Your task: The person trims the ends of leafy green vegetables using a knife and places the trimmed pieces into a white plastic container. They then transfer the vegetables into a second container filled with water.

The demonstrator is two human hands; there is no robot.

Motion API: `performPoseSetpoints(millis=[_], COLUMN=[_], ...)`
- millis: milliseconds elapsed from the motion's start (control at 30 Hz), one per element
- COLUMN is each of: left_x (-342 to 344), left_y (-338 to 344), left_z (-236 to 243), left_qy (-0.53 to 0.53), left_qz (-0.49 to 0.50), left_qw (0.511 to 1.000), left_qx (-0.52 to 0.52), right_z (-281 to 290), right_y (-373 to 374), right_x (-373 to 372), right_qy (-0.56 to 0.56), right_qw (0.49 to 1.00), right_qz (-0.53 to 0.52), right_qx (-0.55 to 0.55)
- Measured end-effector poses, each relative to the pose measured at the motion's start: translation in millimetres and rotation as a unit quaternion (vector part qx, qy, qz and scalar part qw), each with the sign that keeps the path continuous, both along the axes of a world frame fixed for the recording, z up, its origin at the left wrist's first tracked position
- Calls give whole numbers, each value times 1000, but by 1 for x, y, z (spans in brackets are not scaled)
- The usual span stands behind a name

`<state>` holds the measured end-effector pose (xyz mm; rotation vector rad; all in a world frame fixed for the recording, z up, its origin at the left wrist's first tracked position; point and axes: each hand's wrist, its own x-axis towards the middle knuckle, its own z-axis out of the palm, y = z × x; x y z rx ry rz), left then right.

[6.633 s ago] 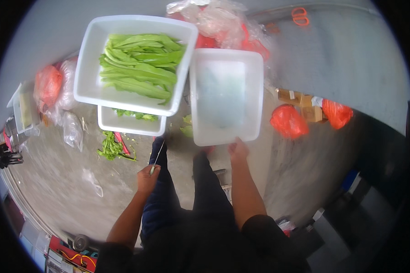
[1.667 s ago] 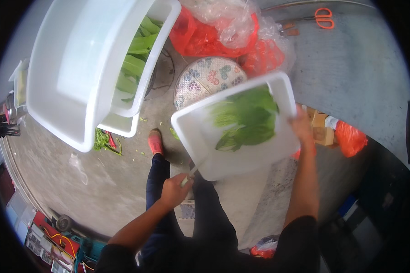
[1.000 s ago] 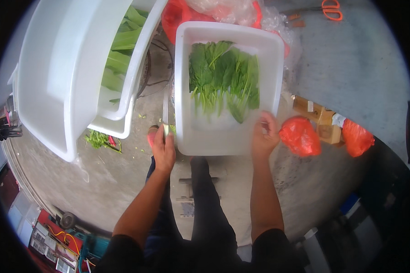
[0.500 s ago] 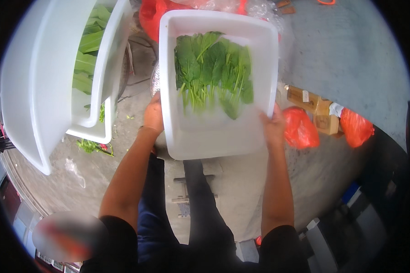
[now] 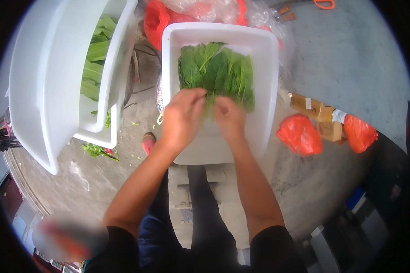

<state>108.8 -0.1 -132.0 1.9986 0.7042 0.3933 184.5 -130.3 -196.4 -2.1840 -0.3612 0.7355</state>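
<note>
Reaching both hands into the white tub [image 5: 209, 148], down around the stems of the dark greens [image 5: 216, 68], laid side by side across the middle and far part, leafy tips to the far side. Curling the fingers of the left hand [image 5: 183, 119] over the stems; bending those of the right hand [image 5: 231, 119] in close by, slightly blurred. Impossible to say, for either hand, whether pinching a stem or merely touching.

Showing at left: a tilted tub [image 5: 29, 91], overlapping a second tub [image 5: 107, 73] of paler leaves [image 5: 93, 70]; below, on the floor [image 5: 95, 195], a green sprig [image 5: 93, 149]. At right, between a red bag [image 5: 299, 135] and another red bag [image 5: 361, 134], a carton [image 5: 323, 111] bearing a small pale label [image 5: 308, 103], too small to read. On the far side, crumpled clear plastic [image 5: 218, 11].
</note>
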Motion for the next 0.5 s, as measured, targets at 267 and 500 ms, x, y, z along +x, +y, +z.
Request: performPoseSetpoints(millis=[267, 500], left_x=[77, 79], left_y=[20, 22], left_z=[-74, -67], left_qy=[200, 120], left_qz=[39, 82], left_qw=[969, 988], left_qx=[136, 48], right_z=[-28, -25], right_y=[15, -7], right_x=[-7, -7], right_qy=[-124, -31], right_qw=[986, 995], right_qz=[-11, -66], right_qx=[-111, -65])
